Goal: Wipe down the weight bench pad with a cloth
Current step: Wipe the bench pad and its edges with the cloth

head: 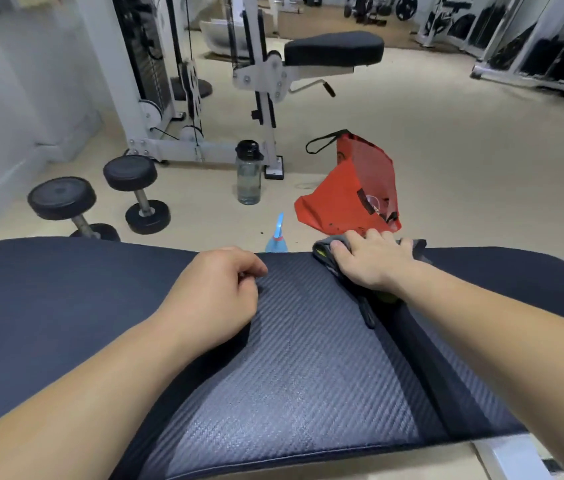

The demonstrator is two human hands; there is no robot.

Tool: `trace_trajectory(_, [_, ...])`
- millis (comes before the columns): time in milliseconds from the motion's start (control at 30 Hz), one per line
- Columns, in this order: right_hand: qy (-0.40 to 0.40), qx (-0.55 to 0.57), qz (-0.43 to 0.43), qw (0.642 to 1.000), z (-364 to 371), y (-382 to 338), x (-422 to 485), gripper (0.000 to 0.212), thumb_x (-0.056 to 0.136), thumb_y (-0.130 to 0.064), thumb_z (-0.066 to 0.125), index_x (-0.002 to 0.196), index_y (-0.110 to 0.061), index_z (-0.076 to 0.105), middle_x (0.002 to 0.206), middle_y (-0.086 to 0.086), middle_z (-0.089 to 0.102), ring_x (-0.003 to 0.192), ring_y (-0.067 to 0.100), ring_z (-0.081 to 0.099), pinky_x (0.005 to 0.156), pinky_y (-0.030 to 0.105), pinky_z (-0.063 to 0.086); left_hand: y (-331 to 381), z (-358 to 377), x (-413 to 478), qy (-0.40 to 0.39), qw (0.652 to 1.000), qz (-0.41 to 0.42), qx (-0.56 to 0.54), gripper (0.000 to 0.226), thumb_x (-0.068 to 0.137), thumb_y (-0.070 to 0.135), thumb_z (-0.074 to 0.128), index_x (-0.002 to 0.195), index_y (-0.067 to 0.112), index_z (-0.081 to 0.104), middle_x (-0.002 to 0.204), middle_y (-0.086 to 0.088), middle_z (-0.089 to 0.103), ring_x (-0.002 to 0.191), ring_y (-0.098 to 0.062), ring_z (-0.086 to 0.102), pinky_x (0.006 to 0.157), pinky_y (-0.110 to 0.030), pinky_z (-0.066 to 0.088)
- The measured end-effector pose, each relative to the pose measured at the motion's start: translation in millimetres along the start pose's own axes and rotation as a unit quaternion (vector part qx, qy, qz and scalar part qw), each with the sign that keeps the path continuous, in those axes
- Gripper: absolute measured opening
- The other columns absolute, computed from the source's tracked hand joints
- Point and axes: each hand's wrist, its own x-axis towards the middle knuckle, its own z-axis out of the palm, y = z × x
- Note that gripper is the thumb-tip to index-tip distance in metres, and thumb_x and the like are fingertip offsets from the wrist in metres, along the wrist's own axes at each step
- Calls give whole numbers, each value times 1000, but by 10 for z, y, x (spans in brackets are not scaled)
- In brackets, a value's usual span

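Note:
The weight bench pad stretches across the lower frame, dark blue with a ribbed grey middle panel and a gap between two sections. My right hand presses flat on a dark grey cloth at the pad's far edge, beside the gap. The cloth is bunched under the palm and sticks out past the fingers on both sides. My left hand rests on the pad to the left with fingers curled loosely and nothing in it.
A blue spray bottle stands on the floor just behind the pad, next to an orange bag. Farther back are a clear water bottle, two black dumbbells and a white cable machine with a seat.

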Motion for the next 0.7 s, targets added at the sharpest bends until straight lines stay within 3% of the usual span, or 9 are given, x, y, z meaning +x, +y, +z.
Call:
trace_trajectory(100, [-1,5,-62,998,-62,-502,20,61,101,-62,19,139,-27,51,145,15,54,135,38,46,109,56,26,-192,-127,-12,15,999,-29,8,30,90,8,54,102,23,77,99,16,68,82,0,57,72,-1,34])
trace_trajectory(233, [11,8,-133,991,-42,-1256,-22,60,101,-58,19,134,-24,56,140,14,60,130,37,54,96,50,35,-375,-365,-2,56,995,-78,37,33,88,9,52,105,23,77,101,10,72,93,-12,63,81,-21,45])
trace_trajectory(400, [9,17,-168,986,-48,-1917,-137,61,101,-58,21,138,-23,54,140,15,60,133,36,53,103,50,35,-603,-587,57,99,984,-130,73,37,85,11,50,112,22,73,119,-1,66,111,-26,61,94,-37,51])
trace_trajectory(467, [-20,46,-184,982,-71,-1904,-105,63,99,-65,24,136,-24,54,140,13,61,132,35,54,105,47,39,-608,-592,76,102,984,-132,70,38,85,12,50,114,21,72,122,-2,63,112,-27,61,96,-40,51])
trace_trajectory(567, [-54,189,-201,960,-204,-1594,-58,70,94,-69,42,143,-21,52,148,9,58,133,30,56,111,39,42,-538,-497,103,86,989,-101,71,38,84,13,51,115,21,71,129,0,59,122,-24,55,102,-39,48])
trace_trajectory(700, [14,342,-195,919,-279,-1097,-45,37,103,-30,51,136,-14,60,135,8,62,111,16,58,92,23,39,-325,-203,242,30,995,-34,86,38,92,22,51,127,22,66,154,-2,45,142,-22,42,113,-40,41])
